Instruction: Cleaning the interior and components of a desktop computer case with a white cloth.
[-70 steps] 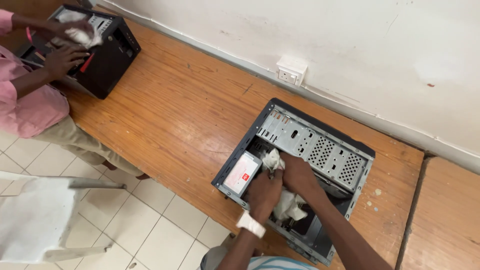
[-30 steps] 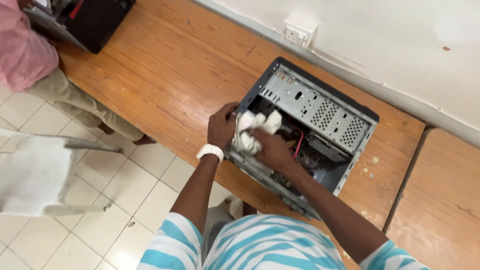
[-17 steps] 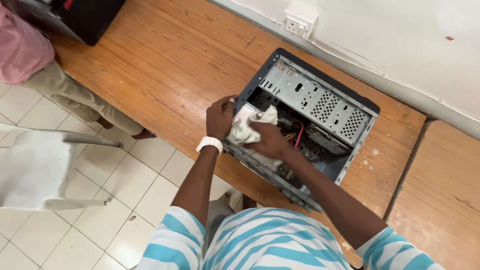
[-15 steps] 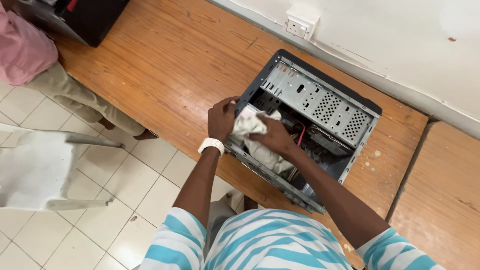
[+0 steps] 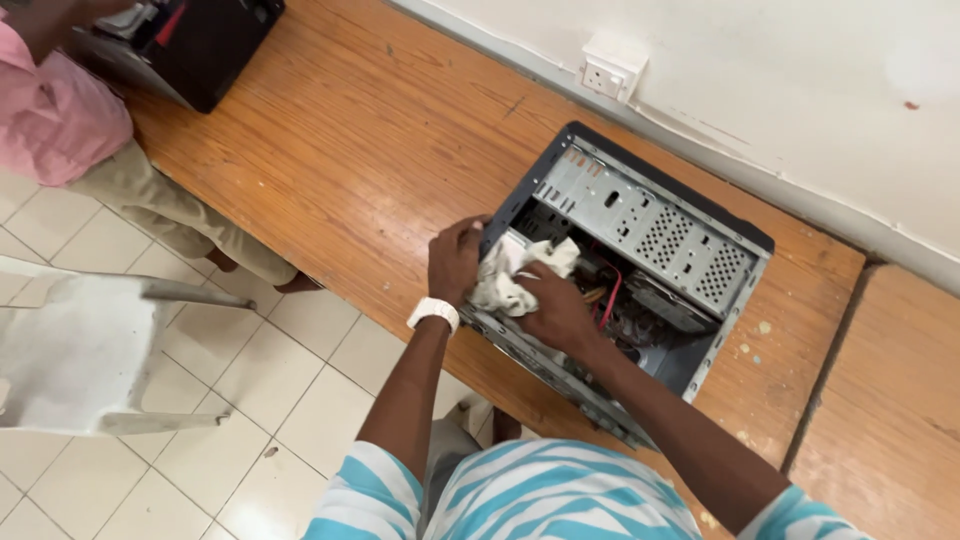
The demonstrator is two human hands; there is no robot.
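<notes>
Two hands at open computer case near bench front edge: left hand grips case's left wall, right hand clamped on white cloth inside it. Wall socket behind, toward the right.

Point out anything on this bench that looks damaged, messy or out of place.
The wooden bench has pale paint-like spots beside the open computer case, which lies on its side with its panel off and loose red cables showing. The right hand presses a crumpled white cloth inside; the left hand grips the case edge.
</notes>
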